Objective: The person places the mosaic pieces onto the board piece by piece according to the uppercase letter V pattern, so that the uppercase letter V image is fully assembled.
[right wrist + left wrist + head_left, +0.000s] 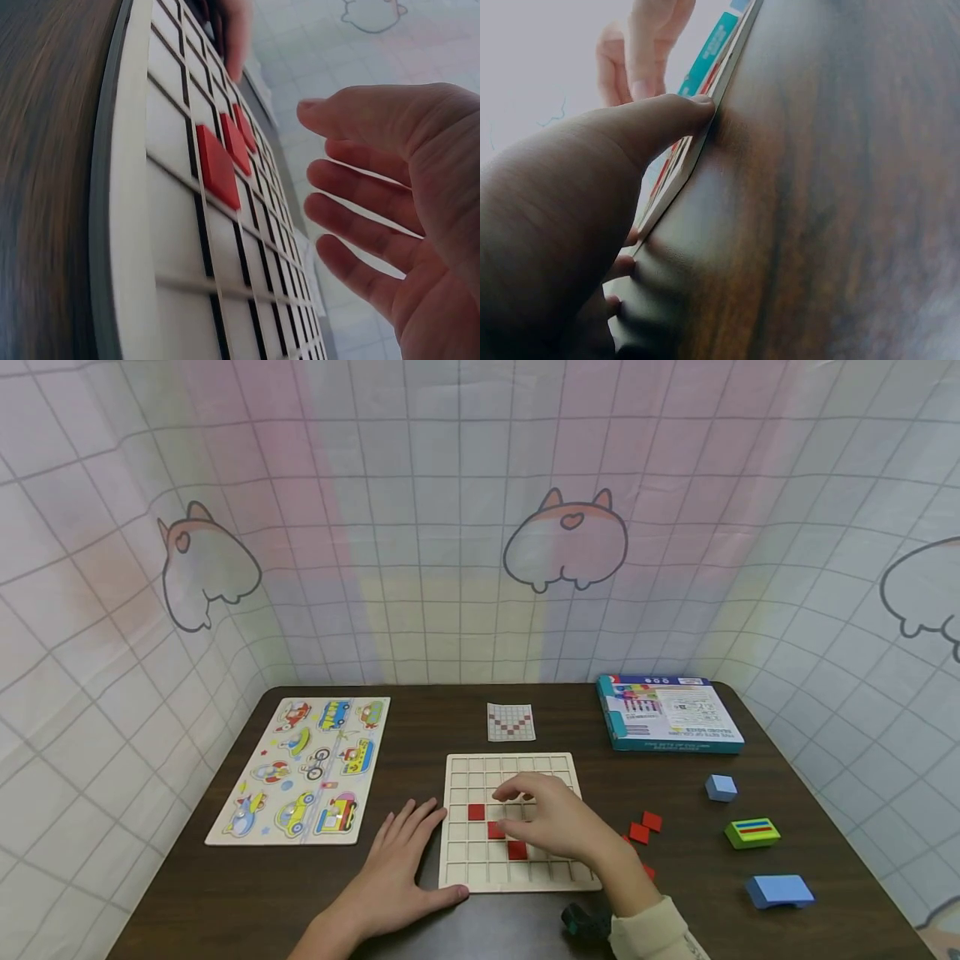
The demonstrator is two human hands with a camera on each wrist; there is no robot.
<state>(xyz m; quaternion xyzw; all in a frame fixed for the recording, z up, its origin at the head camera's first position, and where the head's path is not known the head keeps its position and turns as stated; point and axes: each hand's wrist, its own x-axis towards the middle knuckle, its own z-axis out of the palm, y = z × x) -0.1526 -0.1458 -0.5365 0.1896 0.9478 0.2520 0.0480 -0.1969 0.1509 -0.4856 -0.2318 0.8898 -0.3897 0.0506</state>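
A cream wooden grid board (465,875) lies on the dark table with three red square tiles set in a diagonal: one tile (476,812) at upper left, a second (496,831), and a third (517,850) lower right. My left hand (397,872) rests at the board's left edge, fingers spread, its thumb (671,120) touching the rim. Above the board hovers my right hand (558,822), fingers loosely bent and apart from the thumb. Nothing shows between them in the right wrist view, where the red tile (217,166) lies below the hand.
Loose red tiles (639,833) lie right of the board, partly behind my right forearm. A pattern card (512,722) is behind the board. A picture puzzle (300,777) lies at left; a flat box (671,714), blue cube (721,788), green block (752,833) and blue arch block (780,891) at right.
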